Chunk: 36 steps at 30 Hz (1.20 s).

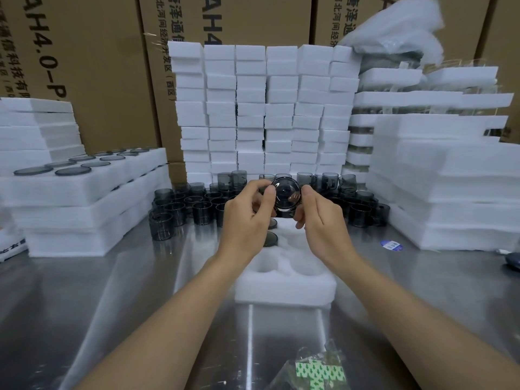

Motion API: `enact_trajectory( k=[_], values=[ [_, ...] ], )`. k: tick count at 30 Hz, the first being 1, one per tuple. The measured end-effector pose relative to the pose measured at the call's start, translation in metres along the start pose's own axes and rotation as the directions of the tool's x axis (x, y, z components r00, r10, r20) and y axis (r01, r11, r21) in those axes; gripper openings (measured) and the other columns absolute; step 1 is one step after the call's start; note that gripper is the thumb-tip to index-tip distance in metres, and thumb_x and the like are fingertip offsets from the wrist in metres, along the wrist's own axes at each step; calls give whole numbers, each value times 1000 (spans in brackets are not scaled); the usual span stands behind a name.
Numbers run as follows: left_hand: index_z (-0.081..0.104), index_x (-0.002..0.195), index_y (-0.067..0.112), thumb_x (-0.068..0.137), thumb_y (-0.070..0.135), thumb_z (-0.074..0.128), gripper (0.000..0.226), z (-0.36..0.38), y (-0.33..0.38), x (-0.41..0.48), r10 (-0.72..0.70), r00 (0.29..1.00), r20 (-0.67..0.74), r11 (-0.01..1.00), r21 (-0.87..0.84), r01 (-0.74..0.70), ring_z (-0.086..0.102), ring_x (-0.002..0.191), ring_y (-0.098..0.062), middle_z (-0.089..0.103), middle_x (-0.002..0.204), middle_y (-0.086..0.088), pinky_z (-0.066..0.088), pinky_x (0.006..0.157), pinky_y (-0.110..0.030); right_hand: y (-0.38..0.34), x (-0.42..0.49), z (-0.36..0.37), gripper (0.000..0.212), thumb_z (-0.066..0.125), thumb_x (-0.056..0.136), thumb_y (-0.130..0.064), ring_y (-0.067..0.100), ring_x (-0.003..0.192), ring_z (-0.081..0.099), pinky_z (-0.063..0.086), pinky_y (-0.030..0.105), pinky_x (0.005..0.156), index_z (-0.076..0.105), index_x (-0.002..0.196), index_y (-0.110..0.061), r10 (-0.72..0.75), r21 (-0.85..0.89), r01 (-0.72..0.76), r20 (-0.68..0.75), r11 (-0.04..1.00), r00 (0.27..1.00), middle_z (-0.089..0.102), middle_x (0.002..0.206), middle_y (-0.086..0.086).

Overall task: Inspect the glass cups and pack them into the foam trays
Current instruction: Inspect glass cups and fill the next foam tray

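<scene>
I hold one smoky grey glass cup (286,196) up at mid-frame, its round end turned toward me. My left hand (247,218) grips its left side and my right hand (320,220) grips its right side. Under my hands a white foam tray (285,288) lies on the steel table, its two near pockets empty. Two grey cups (270,238) sit in its far left pockets, partly hidden by my left hand. Several loose grey cups (180,205) stand in a band across the table behind my hands.
Filled foam trays (84,178) are stacked at the left, more foam trays (450,192) at the right, and a wall of foam blocks (264,108) stands behind against cardboard boxes. A blue label (391,245) lies right of centre. A clear bag with green-white print (319,371) lies near the front edge.
</scene>
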<state>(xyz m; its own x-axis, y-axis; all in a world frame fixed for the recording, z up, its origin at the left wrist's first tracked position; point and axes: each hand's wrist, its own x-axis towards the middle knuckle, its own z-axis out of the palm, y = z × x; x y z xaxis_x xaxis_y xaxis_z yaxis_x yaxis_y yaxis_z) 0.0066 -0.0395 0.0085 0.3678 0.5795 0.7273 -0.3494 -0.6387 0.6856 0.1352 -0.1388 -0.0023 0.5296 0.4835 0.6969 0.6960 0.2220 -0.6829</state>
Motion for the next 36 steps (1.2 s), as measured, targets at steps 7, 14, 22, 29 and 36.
enact_trajectory(
  k=[7, 14, 22, 29, 36],
  values=[
    [71, 114, 18, 113, 30, 49, 25, -2, -4, 0, -32, 999, 42, 998, 55, 30, 74, 73, -13, 76, 86, 2, 58, 63, -18, -11, -2, -2, 29, 64, 96, -56, 11, 90, 69, 50, 18, 75, 69, 117, -36, -84, 15, 83, 131, 996, 988, 74, 97, -14],
    [65, 102, 26, 93, 57, 65, 32, 0, -5, 4, -153, 988, 3, 988, 13, 153, 71, 74, -16, 74, 78, 4, 59, 75, -43, -12, -4, 2, 56, 81, 88, -36, 9, 103, 68, 56, 24, 85, 60, 138, -26, -225, -120, 239, 119, 964, 967, 65, 117, -13],
    [59, 109, 15, 85, 40, 75, 39, -3, 1, 10, -339, 940, 47, 900, -274, 339, 77, 70, -23, 80, 100, -8, 60, 61, -35, -9, -3, -2, 80, 77, 77, -59, 6, 125, 55, 45, 24, 107, 52, 147, -28, -183, -207, 204, 117, 957, 976, 55, 131, -13],
    [57, 109, 13, 96, 26, 70, 23, -1, 8, 9, -318, 941, 111, 889, -311, 337, 71, 79, -34, 74, 90, -5, 60, 67, -41, -4, 0, -3, 60, 89, 84, -24, 4, 120, 58, 49, 31, 107, 62, 138, -24, -174, -225, 185, 67, 957, 982, 59, 128, -11],
    [62, 105, 14, 109, 20, 57, 9, -1, 6, 12, -375, 923, 83, 880, -282, 383, 75, 75, -26, 73, 96, -9, 61, 62, -35, -8, 0, -2, 55, 87, 85, -29, 9, 118, 58, 47, 23, 102, 64, 135, -23, -281, -242, 276, 14, 930, 960, 60, 124, -9]
  ],
)
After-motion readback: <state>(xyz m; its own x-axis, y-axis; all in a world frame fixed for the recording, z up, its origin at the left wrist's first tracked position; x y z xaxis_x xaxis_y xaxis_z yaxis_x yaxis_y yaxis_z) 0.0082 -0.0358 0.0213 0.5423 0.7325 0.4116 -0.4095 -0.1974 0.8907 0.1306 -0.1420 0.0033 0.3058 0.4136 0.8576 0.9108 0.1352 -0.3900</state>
